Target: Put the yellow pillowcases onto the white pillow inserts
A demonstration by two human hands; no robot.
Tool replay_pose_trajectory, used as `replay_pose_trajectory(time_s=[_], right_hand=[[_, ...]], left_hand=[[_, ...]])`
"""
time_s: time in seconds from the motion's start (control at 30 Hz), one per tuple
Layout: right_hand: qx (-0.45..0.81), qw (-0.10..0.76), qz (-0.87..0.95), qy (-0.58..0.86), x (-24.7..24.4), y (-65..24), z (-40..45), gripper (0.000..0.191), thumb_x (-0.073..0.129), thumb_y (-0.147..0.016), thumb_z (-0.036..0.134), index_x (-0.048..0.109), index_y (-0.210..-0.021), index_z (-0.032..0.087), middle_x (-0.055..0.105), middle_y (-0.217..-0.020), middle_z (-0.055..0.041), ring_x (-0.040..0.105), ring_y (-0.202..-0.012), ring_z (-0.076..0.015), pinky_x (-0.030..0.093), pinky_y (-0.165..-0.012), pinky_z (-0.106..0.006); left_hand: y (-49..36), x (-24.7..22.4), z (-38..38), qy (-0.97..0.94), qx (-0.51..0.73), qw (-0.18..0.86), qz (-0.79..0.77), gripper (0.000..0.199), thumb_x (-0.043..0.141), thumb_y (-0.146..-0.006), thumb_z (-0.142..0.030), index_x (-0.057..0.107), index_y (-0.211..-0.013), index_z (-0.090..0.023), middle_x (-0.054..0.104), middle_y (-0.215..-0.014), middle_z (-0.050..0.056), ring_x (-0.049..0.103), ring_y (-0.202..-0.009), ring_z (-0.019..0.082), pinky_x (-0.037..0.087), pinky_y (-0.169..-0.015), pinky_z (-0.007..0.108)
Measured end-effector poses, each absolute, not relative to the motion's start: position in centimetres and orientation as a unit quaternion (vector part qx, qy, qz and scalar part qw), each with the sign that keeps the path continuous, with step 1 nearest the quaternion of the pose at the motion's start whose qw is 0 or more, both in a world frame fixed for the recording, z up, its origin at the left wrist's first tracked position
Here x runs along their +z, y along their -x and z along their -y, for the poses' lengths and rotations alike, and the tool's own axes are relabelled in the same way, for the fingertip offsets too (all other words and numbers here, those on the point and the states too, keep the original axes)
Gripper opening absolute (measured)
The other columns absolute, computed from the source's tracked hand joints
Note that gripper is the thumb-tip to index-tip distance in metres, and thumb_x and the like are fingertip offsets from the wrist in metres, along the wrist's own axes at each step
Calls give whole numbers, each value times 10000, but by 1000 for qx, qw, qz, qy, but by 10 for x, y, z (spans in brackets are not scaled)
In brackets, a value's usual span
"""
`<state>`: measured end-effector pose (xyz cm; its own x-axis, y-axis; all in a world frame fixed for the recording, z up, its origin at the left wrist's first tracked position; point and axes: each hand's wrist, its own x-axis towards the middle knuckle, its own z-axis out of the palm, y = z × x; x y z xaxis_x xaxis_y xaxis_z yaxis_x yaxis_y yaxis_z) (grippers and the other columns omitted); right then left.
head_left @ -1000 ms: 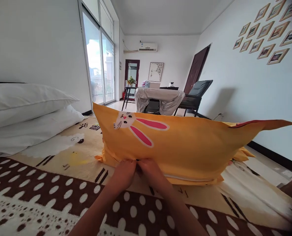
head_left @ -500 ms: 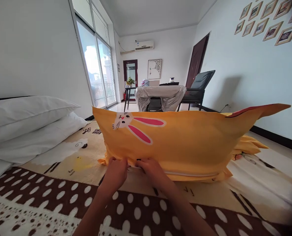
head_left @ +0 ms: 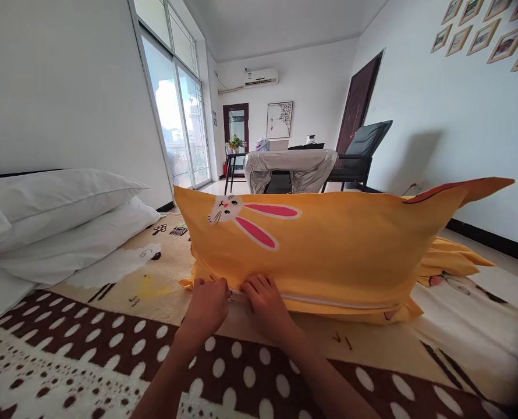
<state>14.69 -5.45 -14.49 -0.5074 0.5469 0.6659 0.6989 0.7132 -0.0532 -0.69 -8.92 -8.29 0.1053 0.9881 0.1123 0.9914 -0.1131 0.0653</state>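
Note:
A filled yellow pillow (head_left: pixel 337 244) in a case with a white rabbit print stands on its long side on the bed. A pale zipper strip (head_left: pixel 337 303) runs along its lower edge. My left hand (head_left: pixel 207 302) is closed in a pinch on the pillowcase's lower edge, near the left corner and the strip's left end. Just to its right, my right hand (head_left: pixel 265 302) has its fingers curled on the case at the same edge. What lies under my fingertips is mostly hidden.
White pillows (head_left: pixel 67 227) are piled at the left. More yellow cloth (head_left: pixel 455 256) lies behind the pillow at the right. A patterned blanket (head_left: pixel 123 337) covers the bed. Beyond are a covered table (head_left: pixel 311 157), a dark chair (head_left: pixel 359 154) and a glass door (head_left: pixel 176 116).
My right hand's fingers have shifted up onto the front of the pillowcase. My left hand keeps its pinch at the lower edge. The whole view has shifted slightly.

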Motion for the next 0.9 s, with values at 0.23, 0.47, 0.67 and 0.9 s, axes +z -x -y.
replay_pose_trajectory(time_s=[0.23,0.47,0.67,0.9], right_hand=[[-127,397,842,341,-158,-136,54,224,423,-939,165,621,-835,185,607,-818,-54,472,-800,-185,325,-737,-314],[-103,416,839,335,-159,-134,54,204,453,-903,126,618,-794,177,600,-782,-47,475,-761,-174,318,-711,-302],[-92,447,831,318,-157,-133,55,180,482,-876,101,589,-748,171,581,-747,-33,460,-745,-165,304,-701,-299],[-80,449,835,309,-153,-135,57,177,501,-868,110,577,-720,171,563,-726,-27,443,-728,-160,289,-675,-301]], left_hand=[[8,-89,87,759,-89,-8,645,233,383,-894,-191,606,-837,-156,691,-829,94,633,-834,247,339,-791,367],[41,-74,79,715,-144,-107,676,167,468,-842,-191,581,-720,-178,682,-767,29,599,-771,182,344,-728,291],[55,-77,73,703,-133,-101,692,201,445,-867,-240,581,-731,-183,694,-774,27,617,-786,187,344,-745,298],[52,-87,67,699,-112,-55,704,214,406,-890,-246,572,-770,-184,702,-835,57,633,-885,244,307,-851,386]])
